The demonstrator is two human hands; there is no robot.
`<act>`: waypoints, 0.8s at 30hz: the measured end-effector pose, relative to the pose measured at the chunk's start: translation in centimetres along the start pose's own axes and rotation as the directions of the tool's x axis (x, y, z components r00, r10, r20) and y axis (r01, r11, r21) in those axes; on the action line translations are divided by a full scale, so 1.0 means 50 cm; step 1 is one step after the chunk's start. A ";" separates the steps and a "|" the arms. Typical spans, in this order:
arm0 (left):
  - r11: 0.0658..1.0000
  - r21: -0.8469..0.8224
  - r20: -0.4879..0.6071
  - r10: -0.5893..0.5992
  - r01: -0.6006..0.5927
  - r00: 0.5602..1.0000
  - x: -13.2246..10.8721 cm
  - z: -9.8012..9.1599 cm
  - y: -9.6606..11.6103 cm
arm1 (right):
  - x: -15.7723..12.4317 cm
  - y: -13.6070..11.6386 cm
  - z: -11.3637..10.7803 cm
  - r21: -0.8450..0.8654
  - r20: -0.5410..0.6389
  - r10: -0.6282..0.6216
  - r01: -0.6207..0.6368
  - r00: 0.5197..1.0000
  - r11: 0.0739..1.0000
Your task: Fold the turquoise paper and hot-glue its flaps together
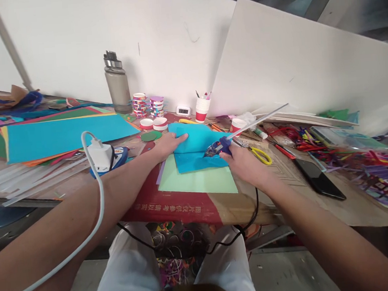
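Observation:
A blue sheet of paper [193,136] with a crease across it lies in front of me, over a pale green sheet [197,181]. My left hand [171,144] rests on its left side, with the thumb stretched over the paper and the other fingers partly hidden. In my right hand [241,157] is a dark blue hot glue gun [219,147], its nozzle pointing left, close above the paper's lower part. A long clear glue stick [258,121] juts out of the gun's back. Whether the nozzle touches the paper I cannot tell.
Yellow-handled scissors [261,155] and a black phone [319,180] lie to the right. A grey bottle [118,84], paper cups [203,108] and small ring stacks stand behind. On the left are coloured sheets [67,136] and a white plug [100,156] with its cable crossing my left arm.

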State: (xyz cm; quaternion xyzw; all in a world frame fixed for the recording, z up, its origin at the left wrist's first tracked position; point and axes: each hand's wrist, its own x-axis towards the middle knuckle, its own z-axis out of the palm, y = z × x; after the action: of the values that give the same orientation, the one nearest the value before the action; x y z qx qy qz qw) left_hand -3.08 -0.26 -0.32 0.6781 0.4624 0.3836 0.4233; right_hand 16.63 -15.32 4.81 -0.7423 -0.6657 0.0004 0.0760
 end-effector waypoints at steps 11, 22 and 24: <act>0.998 0.046 -0.026 0.039 -0.038 0.999 0.005 0.003 -0.008 | -0.018 -0.018 -0.006 -0.001 0.039 -0.047 0.047 0.998 0.999; 0.999 -0.019 0.040 0.047 -0.047 0.998 0.010 -0.003 -0.010 | 0.038 0.043 0.016 0.035 0.019 0.085 -0.085 0.996 0.996; 0.999 -0.029 0.040 0.033 -0.032 0.999 0.011 -0.003 -0.010 | 0.029 0.061 0.016 -0.009 -0.021 0.106 -0.106 0.994 0.994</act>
State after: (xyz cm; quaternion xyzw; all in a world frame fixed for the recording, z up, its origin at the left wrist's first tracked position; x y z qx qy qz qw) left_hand -3.21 0.43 -0.66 0.6871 0.4371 0.3831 0.4360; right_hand 19.71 -14.12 3.84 -0.7770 -0.6245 -0.0066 0.0791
